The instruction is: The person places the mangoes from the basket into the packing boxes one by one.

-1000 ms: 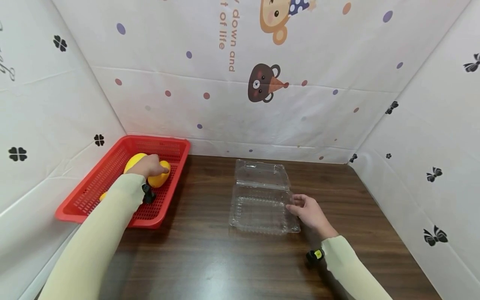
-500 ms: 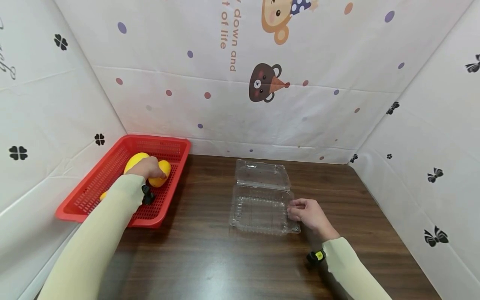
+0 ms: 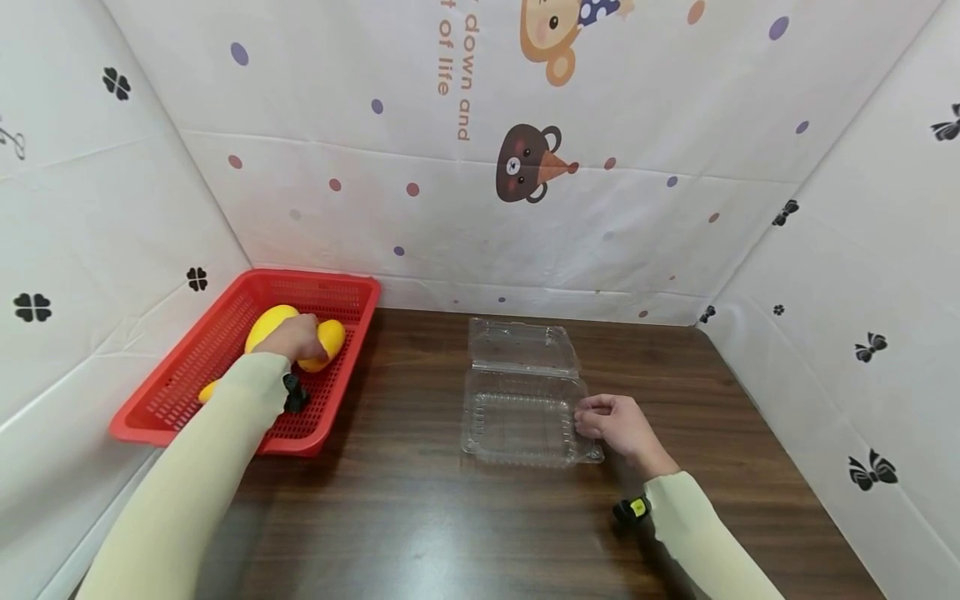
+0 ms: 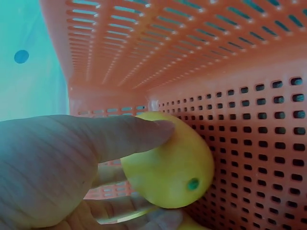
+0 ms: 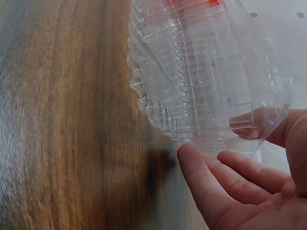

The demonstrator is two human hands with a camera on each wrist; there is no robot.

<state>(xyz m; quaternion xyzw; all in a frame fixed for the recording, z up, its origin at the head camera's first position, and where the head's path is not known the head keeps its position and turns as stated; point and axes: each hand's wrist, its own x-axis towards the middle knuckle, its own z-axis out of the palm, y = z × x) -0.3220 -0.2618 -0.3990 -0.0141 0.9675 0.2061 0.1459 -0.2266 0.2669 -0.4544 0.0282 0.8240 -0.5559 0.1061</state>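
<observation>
My left hand [image 3: 291, 337] reaches down into a red perforated plastic basket [image 3: 366, 310]. It grips a yellow, egg-shaped fruit [image 4: 168, 167] with a green stem spot, thumb on one side and fingers on the other. Another yellow fruit [image 3: 264, 323] lies beside that hand, partly covered by it. A small piece of yellow [image 3: 207, 391] shows behind the sleeve. On the table, a clear plastic clamshell container [image 3: 517, 421] stands with its lid [image 3: 521, 346] folded back. My right hand [image 3: 617, 423] pinches its right side wall between thumb and fingers.
The dark wooden table [image 3: 405, 517] extends in front of the container and on both sides of it. A white printed sheet [image 3: 420, 225] rises behind, and similar sheets stand at left and right. The basket is close to the left sheet.
My left hand has shifted slightly, and the fruit it grips has moved a little to the right. My right hand's fingers have closed on the container's side.
</observation>
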